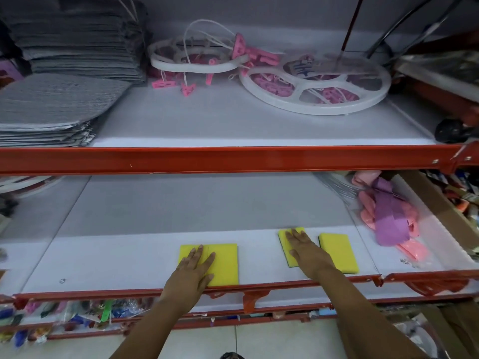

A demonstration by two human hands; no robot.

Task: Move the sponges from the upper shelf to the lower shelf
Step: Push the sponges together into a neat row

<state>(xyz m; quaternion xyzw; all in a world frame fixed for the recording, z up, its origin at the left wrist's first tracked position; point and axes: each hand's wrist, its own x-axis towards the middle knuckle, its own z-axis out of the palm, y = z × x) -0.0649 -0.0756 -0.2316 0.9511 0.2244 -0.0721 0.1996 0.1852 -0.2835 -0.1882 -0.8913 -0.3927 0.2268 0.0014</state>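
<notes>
Yellow sponges lie flat on the lower shelf (116,263) near its front edge. Two sponges side by side (223,263) sit left of centre, and my left hand (193,273) rests flat on them with fingers spread. To the right, my right hand (305,252) lies flat on another sponge (285,242), covering most of it. A further sponge (338,252) with a dark underside lies uncovered just right of that hand. The upper shelf (233,125) shows no sponges in its open middle.
Grey folded mats (51,104) are stacked at the upper shelf's left; white round peg hangers with pink clips (313,84) lie at its back. A bag of pink and purple items (391,218) sits at the lower shelf's right. Red metal rails (233,159) edge both shelves.
</notes>
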